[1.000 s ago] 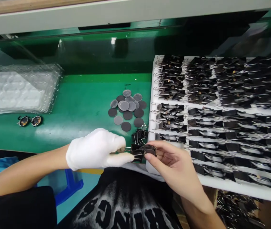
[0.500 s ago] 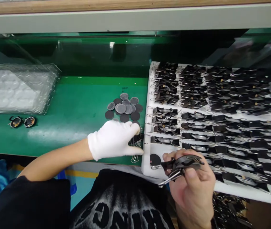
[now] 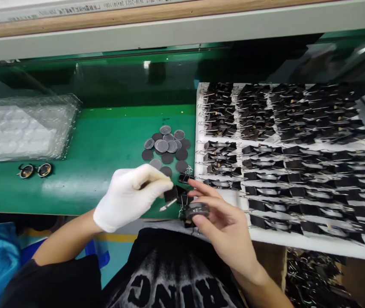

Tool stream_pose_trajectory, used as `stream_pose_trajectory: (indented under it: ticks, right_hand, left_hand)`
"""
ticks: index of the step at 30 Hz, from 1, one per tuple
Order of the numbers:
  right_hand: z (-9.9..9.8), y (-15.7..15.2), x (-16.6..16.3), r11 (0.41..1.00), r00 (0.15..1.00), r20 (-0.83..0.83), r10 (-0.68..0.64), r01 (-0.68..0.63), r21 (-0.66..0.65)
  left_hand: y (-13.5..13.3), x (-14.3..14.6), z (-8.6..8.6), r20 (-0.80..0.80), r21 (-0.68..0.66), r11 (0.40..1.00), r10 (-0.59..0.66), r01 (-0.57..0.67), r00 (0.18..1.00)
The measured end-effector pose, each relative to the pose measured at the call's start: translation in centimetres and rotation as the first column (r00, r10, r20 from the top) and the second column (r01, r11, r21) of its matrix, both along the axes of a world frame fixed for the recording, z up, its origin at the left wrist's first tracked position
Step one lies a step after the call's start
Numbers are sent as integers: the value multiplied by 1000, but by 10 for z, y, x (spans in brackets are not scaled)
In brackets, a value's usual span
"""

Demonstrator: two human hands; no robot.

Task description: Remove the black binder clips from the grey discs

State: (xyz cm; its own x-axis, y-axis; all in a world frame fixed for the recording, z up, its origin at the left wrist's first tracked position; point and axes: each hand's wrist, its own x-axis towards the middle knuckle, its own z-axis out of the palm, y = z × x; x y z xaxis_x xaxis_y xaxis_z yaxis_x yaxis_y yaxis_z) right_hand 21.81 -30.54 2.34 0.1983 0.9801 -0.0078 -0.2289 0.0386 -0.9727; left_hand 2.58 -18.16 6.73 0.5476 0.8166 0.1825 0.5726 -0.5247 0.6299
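Note:
My left hand point(image 3: 131, 196), in a white glove, pinches a black binder clip point(image 3: 170, 195) by its body, with a wire handle pointing down and left. My bare right hand point(image 3: 224, 222) holds a dark round part point(image 3: 197, 210) between thumb and fingers, just right of the clip. Both hands meet at the near edge of the green table point(image 3: 105, 145). A few loose binder clips point(image 3: 186, 177) lie just beyond the hands. A pile of several dark and grey round discs point(image 3: 167, 147) lies on the table behind them.
A white tray point(image 3: 233, 197) with rows of several clipped black parts fills the right side. A clear plastic blister tray point(image 3: 25, 128) sits at the far left, with two small round framed pieces point(image 3: 35, 170) in front of it. A shelf edge point(image 3: 169, 30) runs overhead.
My right hand has come back left from the white tray and now holds a round part. My left hand has lifted a binder clip from the loose ones and met it.

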Motion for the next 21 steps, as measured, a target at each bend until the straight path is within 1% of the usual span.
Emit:
stream_pose_trajectory:
  ticks: [1,2,3,6,9,11,13,15,17,19,21]
  right_hand:
    - [1,3,-2,999,999,-3,44,-44,0]
    - [2,4,-5,997,997,-9,75,-75,1]
    - [3,5,-7,996,996,-14,89,-89,1]
    - [2,5,-9,998,998,-3,60,-60,-4]
    - [3,4,-7,998,997,39,64,-64,5]
    - [4,5,-4,997,994,79,79,-80,11]
    - [5,6,-2,995,989,106,104,-104,-2]
    - [5,6,1,988,983,107,152,-150,-21]
    - [6,5,3,977,971,107,212,-210,-31]
    - [6,3,7,970,964,113,242,-240,-31]
    - [7,3,12,973,966,121,230,-225,-54]
  left_hand:
    - [-3,0,4,31,-98,995,-20,23,999]
    - [-6,-1,6,48,-160,985,-54,61,997]
    - [-8,-1,8,51,-192,976,-94,102,994]
    - [-7,-6,11,-11,-222,957,-195,188,981]
    - [-3,-10,14,-148,-266,943,-246,201,958]
    - [-2,-10,15,-204,-267,941,-266,208,942]
    - [-2,-8,15,-204,-228,947,-273,225,940]
    - [-2,-5,13,-156,-167,954,-275,249,949]
    - [0,-3,11,-90,-135,950,-294,281,952]
    - [2,-3,11,-37,-144,942,-313,305,949]
    - [6,-5,14,-21,-163,934,-326,319,945]
